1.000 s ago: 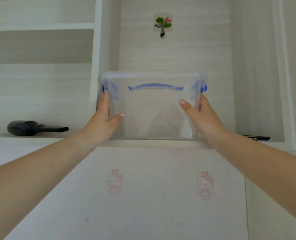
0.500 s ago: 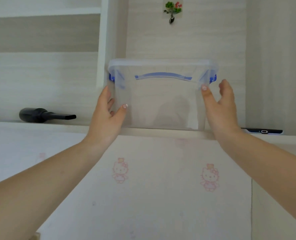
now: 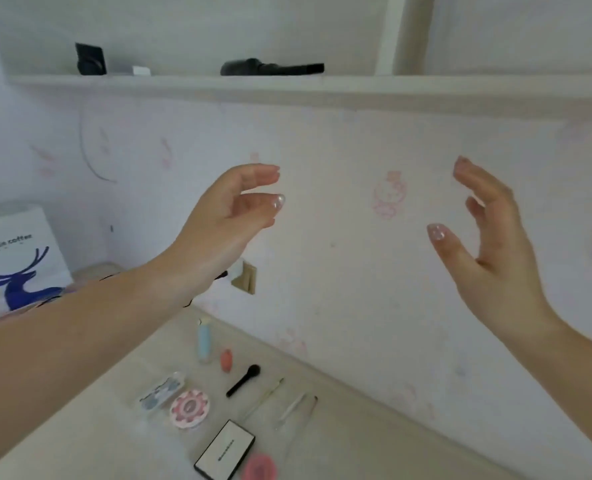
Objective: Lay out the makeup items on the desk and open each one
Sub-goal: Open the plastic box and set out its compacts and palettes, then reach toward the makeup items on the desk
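Note:
Both hands hang in the air in front of the wall, holding nothing. My left hand has its fingers loosely curled and apart. My right hand is spread, palm facing left. Below them, makeup items lie on the desk: a light blue tube, a small coral bottle, a black brush, a clear palette, a round pink compact, thin pencils, a white black-edged compact and a pink round item. All appear closed.
A shelf runs above, carrying a black hair dryer and a black box. A white paper bag with a blue deer stands at the left. A wall socket sits behind my left wrist.
Both hands have let go of the clear plastic box on the shelf and dropped away from it. The view has swung down and left, so the box is out of sight and the desk items show.

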`<state>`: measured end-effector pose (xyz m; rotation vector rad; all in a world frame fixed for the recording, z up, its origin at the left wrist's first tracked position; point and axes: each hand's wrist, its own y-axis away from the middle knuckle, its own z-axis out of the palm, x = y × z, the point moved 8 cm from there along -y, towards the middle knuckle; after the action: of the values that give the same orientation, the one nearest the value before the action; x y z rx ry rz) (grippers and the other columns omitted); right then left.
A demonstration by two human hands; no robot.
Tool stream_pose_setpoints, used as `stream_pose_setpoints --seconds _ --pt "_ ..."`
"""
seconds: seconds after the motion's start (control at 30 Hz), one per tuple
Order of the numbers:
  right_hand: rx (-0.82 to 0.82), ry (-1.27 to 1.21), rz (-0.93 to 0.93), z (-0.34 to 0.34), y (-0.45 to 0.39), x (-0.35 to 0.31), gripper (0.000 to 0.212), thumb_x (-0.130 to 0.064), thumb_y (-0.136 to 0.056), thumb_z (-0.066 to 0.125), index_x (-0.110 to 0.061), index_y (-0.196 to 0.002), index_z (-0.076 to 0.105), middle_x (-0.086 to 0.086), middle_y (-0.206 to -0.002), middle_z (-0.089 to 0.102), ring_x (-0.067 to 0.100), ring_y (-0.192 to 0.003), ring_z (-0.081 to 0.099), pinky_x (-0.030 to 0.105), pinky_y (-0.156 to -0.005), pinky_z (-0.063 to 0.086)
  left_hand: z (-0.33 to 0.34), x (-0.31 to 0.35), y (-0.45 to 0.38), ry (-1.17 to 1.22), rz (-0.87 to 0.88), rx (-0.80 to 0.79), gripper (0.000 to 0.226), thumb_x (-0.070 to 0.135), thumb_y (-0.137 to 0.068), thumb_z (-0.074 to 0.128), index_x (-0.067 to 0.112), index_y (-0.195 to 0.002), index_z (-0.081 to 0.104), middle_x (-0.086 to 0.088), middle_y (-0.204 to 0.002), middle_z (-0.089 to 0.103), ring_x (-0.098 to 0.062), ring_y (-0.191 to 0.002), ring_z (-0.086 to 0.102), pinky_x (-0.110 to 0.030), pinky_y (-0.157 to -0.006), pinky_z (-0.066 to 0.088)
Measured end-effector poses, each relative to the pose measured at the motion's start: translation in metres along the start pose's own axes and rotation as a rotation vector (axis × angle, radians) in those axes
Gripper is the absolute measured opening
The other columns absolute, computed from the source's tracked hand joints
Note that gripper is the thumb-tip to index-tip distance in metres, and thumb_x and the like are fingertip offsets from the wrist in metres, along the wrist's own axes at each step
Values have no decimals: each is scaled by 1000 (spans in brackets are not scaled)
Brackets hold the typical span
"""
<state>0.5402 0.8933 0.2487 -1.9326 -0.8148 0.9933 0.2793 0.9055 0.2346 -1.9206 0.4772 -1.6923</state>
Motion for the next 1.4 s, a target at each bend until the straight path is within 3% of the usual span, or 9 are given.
stream_pose_setpoints --seconds 0.17,0.43,0.57,0.67,0.83,0.93,1.07,1.2,1.4 --pt "-121 -56 189 85 32 14 46 -50 -82 49 -42 -126 39 -26 -134 40 -2 -135 33 10 -110 22 -67 -65 29 -50 -154 66 23 14 -91 58 32 -105 60 7 -127 57 -12 -106 63 -27 -86 54" --pt "-259 -30 335 231 58 18 46 -38 -85 61 -35 -127 43 -25 -136 39 -3 -139 25 1 -105 17 -146 -170 24 -43 -323 -6 23 11 -90 58 29 -104 61 6 -125 59 -20 -105 62 -37 -93 52" --pt "-279 38 499 289 66 39 47 -28 -87 61 -36 -129 42 -19 -141 38 -9 -138 19 -6 -100 11 -167 -232 9 -31 -422 -101 27 23 -79 69 30 -105 64 13 -109 66 -8 -96 64 -41 -98 49" --pt "-264 38 610 321 74 59 46 -28 -87 61 -44 -125 40 -23 -139 39 -11 -138 20 -6 -100 12 -173 -276 4 11 -488 -164 31 26 -73 64 28 -104 64 13 -102 68 -4 -90 63 -41 -99 48" --pt "-275 58 735 359 107 95 46 -28 -88 60 -53 -119 37 -37 -131 36 -8 -131 30 1 -100 19 -165 -343 11 68 -563 -220 28 0 -86 62 20 -105 62 3 -100 68 -1 -86 64 -33 -91 49" --pt "-287 39 769 377 130 113 45 -32 -87 61 -59 -111 36 -37 -127 37 -7 -120 36 11 -98 30 -157 -376 23 59 -560 -241 30 0 -86 60 20 -107 62 1 -101 70 -1 -90 65 -30 -90 49" --pt "-294 26 741 398 168 138 44 -35 -85 61 -61 -110 36 -44 -121 36 -15 -115 39 20 -106 30 -147 -415 43 13 -504 -240 31 1 -86 60 21 -110 61 5 -103 69 -2 -93 65 -25 -87 50" --pt "-261 7 695 405 205 143 46 -34 -86 62 -46 -126 43 -26 -135 42 -5 -130 37 29 -114 29 -141 -425 68 -6 -381 -236 32 0 -87 58 23 -110 60 5 -104 68 -2 -94 65 -23 -87 51" --pt "-261 19 619 401 234 101 52 -31 -87 61 -37 -135 41 -20 -139 42 0 -132 37 34 -114 31 -156 -409 116 -8 -280 -208 33 5 -87 61 31 -108 58 9 -111 66 0 -103 62 -12 -79 49"
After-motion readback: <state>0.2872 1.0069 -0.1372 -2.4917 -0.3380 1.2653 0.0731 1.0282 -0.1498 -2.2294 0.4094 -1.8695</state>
